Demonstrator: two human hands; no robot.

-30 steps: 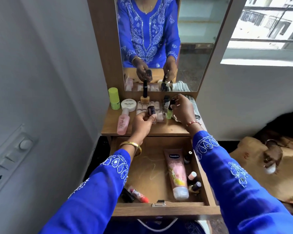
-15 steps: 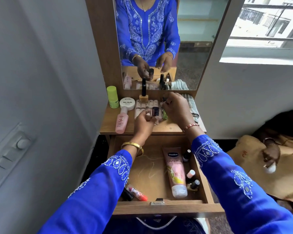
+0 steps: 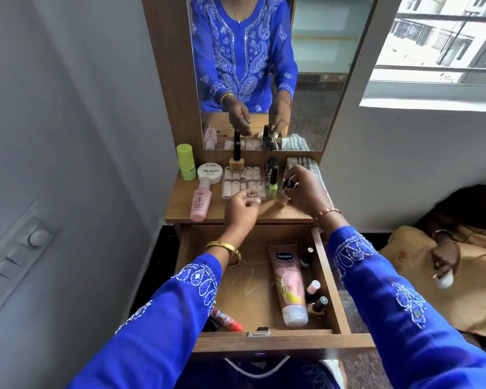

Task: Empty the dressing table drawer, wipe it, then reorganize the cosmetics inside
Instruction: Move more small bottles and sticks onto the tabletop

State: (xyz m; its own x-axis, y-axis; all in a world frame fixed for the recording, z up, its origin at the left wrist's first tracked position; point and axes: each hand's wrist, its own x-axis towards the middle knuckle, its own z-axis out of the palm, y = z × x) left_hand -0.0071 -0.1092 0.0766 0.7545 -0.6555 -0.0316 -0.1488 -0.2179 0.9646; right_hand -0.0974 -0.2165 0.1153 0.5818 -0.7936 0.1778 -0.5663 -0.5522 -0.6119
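The drawer of the dressing table stands pulled out below me. In it lie a pink Vaseline tube, three small bottles along the right wall and a red-orange tube at the front left. My left hand hovers over the tabletop's front edge, fingers loosely curled and holding nothing. My right hand pinches the black cap of a small nail polish bottle that stands on the tabletop beside a green nail polish.
On the tabletop stand a green bottle, a white nail polish remover jar, a pink bottle lying down, a box of press-on nails, a yellow polish and a striped cloth. The mirror rises behind.
The small dark bottle has left my left hand, which has drawn back empty. My right hand has shifted right and now pinches a black-capped bottle on the tabletop.
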